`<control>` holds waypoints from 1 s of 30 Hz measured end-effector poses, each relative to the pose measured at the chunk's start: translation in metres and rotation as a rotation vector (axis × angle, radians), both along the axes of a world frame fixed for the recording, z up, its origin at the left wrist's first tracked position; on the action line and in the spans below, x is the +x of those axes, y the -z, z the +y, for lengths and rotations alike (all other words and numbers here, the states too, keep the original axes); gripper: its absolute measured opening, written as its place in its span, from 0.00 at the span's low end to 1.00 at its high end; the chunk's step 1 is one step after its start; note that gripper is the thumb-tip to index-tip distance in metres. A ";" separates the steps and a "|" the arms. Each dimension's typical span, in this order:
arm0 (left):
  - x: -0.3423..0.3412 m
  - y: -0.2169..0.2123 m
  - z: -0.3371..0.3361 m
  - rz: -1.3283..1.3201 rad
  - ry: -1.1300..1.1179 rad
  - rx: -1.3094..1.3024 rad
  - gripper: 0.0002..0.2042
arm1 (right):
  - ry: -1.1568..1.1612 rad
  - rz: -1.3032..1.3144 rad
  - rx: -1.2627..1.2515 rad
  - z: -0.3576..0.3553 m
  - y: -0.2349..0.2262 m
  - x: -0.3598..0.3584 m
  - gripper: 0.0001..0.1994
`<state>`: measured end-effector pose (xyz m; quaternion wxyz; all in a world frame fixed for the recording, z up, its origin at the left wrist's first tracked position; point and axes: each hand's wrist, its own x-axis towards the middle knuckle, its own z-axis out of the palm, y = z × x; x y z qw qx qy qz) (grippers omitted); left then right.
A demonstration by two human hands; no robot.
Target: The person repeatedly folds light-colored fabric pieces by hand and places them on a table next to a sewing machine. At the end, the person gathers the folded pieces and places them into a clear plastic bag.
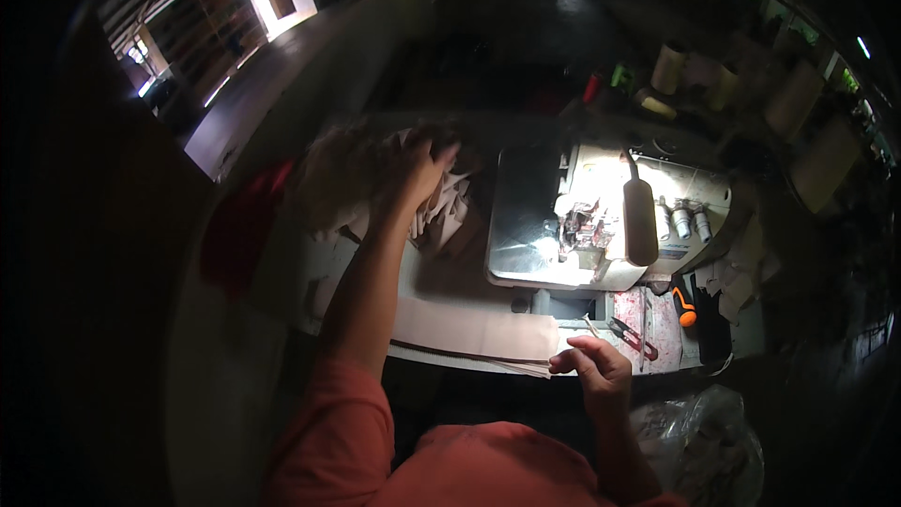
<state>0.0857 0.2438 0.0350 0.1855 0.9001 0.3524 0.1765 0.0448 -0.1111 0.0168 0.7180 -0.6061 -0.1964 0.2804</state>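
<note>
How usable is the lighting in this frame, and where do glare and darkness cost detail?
Head view: lamp glare whites out the sewing machine bed; the left hand on the fabric pile is dim and soft; the right hand is readable; corners fall black, edges bend.

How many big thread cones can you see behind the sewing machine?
4 thread cones, all at the back right behind the sewing machine: one, one, one, one. The dark may hide more.

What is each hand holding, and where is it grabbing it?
The right hand pinches the near right corner of a tan cloth strip. The left hand reaches onto the cloth pile; its grip cannot be told.
</note>
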 end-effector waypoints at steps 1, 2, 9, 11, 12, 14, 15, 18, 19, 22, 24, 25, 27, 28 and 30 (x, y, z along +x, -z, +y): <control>-0.008 0.009 0.002 0.011 0.029 0.092 0.19 | -0.003 -0.005 0.008 -0.002 -0.002 -0.003 0.08; -0.015 0.026 0.011 0.020 0.062 0.184 0.20 | -0.003 -0.010 0.016 -0.005 -0.005 -0.004 0.08; -0.026 0.028 0.037 -0.127 0.165 -0.196 0.31 | -0.145 -0.427 0.727 0.001 -0.125 -0.026 0.13; -0.042 0.027 0.037 -0.411 0.169 -0.094 0.27 | -0.297 -0.302 1.046 0.012 -0.149 -0.042 0.15; -0.041 -0.010 -0.015 -0.383 0.129 0.233 0.22 | -0.286 -0.275 1.122 0.012 -0.151 -0.043 0.16; -0.065 -0.028 -0.066 -0.533 0.268 0.195 0.13 | -0.285 -0.240 1.219 0.009 -0.152 -0.050 0.19; -0.082 -0.022 -0.094 -0.598 0.315 -0.077 0.10 | -0.284 -0.224 1.252 0.008 -0.151 -0.053 0.20; -0.102 0.001 -0.159 -0.349 0.684 -0.093 0.05 | -0.187 -0.232 1.244 0.001 -0.144 -0.053 0.23; -0.109 0.016 -0.165 -0.297 0.735 -0.039 0.05 | -0.162 -0.194 1.222 0.000 -0.132 -0.041 0.24; -0.098 0.050 -0.185 -0.178 0.687 0.002 0.09 | -0.126 -0.113 0.936 -0.020 -0.089 -0.011 0.19; -0.091 0.057 -0.195 -0.097 0.575 0.034 0.12 | -0.062 -0.093 0.724 -0.027 -0.058 0.003 0.14; -0.087 0.063 -0.197 -0.049 0.521 0.029 0.12 | -0.007 -0.103 0.607 -0.030 -0.043 0.005 0.11; -0.082 0.069 -0.192 -0.081 0.484 -0.138 0.12 | 0.149 -0.079 0.220 -0.031 -0.024 0.005 0.06; -0.081 0.071 -0.189 -0.096 0.466 -0.222 0.12 | 0.225 -0.066 0.025 -0.030 -0.016 0.006 0.05; -0.080 0.078 -0.185 -0.214 0.511 -0.287 0.11 | 0.232 -0.058 -0.089 -0.028 -0.001 0.008 0.05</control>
